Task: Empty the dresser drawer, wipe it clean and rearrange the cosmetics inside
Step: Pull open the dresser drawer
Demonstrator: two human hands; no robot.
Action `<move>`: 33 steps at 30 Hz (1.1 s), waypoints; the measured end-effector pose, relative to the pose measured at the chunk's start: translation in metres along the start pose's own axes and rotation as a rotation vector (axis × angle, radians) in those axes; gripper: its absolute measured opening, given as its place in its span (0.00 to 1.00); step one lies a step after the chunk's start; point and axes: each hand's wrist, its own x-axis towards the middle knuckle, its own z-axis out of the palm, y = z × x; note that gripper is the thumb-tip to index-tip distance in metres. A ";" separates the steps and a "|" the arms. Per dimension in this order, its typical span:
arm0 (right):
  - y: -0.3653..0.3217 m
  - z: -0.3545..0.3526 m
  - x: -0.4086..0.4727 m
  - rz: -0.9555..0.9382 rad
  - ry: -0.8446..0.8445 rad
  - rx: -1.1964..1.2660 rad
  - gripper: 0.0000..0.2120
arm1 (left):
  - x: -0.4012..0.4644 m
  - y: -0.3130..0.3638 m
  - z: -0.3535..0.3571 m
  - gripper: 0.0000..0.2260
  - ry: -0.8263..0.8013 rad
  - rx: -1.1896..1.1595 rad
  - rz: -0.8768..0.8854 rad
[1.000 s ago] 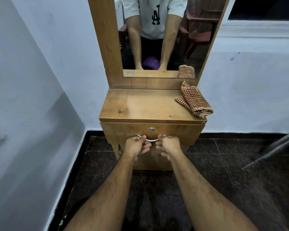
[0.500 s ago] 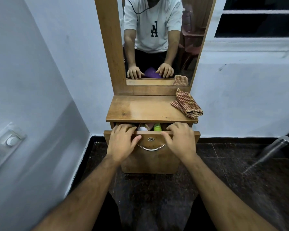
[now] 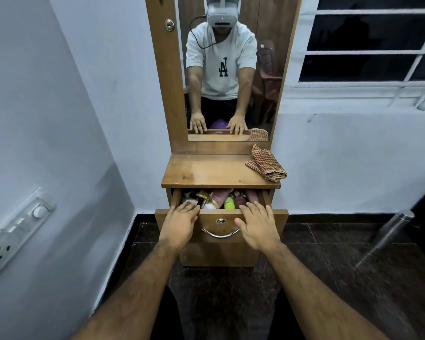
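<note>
Pale blue walls meet in a corner where we stand facing a narrow wooden dresser (image 3: 219, 171) with a tall mirror (image 3: 227, 69) rising from its back. Dark stone tiles cover the floor (image 3: 329, 266). On the dresser top, at its right rear corner, lies a folded checked cloth (image 3: 266, 163), red and cream, with one end hanging slightly past the edge.

Below the top, the drawer (image 3: 221, 225) is pulled partway out. We see a crowd of cosmetics (image 3: 214, 198) inside: tubes and bottles lying jumbled, among them a bright green cap (image 3: 230, 203) near the middle. Most are too shadowed to name.

Our left hand (image 3: 179, 223) rests flat over the drawer's front panel on the left side, fingers straight and reaching over the top edge into the drawer. Our right hand (image 3: 255, 225) lies the same way on the right side, fingers spread and relaxed. Neither hand holds anything. Between them sit a round lock (image 3: 220, 221) and a curved metal handle (image 3: 220, 233).

A switch panel (image 3: 15, 231) is mounted on the left wall, and a barred window (image 3: 368, 45) is on the right.
</note>
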 end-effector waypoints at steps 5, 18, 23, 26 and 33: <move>-0.004 0.000 -0.020 0.021 0.058 0.046 0.21 | -0.020 0.002 -0.003 0.18 0.088 -0.001 0.019; -0.009 -0.002 -0.060 0.007 0.013 0.060 0.22 | -0.054 0.006 -0.004 0.16 0.086 -0.042 -0.020; -0.009 -0.004 -0.066 0.000 0.002 0.064 0.23 | -0.059 0.008 -0.004 0.17 0.070 -0.040 -0.051; -0.009 -0.005 -0.070 -0.006 -0.010 0.075 0.23 | -0.063 0.010 -0.006 0.17 0.051 -0.058 -0.058; -0.013 -0.013 -0.084 -0.002 -0.052 0.083 0.24 | -0.080 0.015 -0.013 0.19 0.027 -0.054 -0.070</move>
